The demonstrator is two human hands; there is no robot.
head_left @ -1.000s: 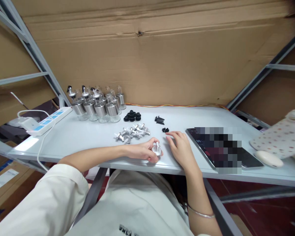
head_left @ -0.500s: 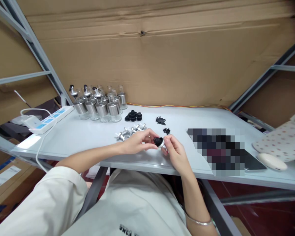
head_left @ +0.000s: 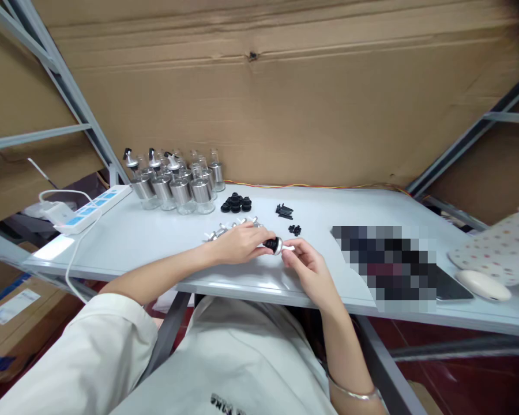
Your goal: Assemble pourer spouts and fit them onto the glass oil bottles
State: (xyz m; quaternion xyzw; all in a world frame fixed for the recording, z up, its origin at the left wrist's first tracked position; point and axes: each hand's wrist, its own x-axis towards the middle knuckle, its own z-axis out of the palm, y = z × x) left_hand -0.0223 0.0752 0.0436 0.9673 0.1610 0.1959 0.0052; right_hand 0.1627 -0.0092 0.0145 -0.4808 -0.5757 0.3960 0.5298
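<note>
Above the front part of the table, my left hand (head_left: 244, 245) is closed around the black ribbed end of a bottle pourer (head_left: 278, 246), which lies on its side. Its silver collar and pale spout point to the right. The fingers of my right hand (head_left: 305, 259) close around that spout. Partly covered by my left hand, several silver spout tops (head_left: 218, 232) lie on the table. Black stoppers (head_left: 236, 203) are grouped behind them. Thin black levers (head_left: 284, 211) and small black caps (head_left: 294, 230) lie beyond my right hand.
Glass bottles with steel sleeves (head_left: 181, 193) stand at the back left, some fitted with pourers. A power strip (head_left: 93, 208) with a white cable lies on the left. To the right are a blurred-out patch (head_left: 384, 268), a pale oval object (head_left: 483, 285) and a spotted item (head_left: 488, 253).
The pourer has turned from facing me with its black end to lying sideways, spout to the right. My left hand has closed over the black part, and my right fingers have shifted onto the spout.
</note>
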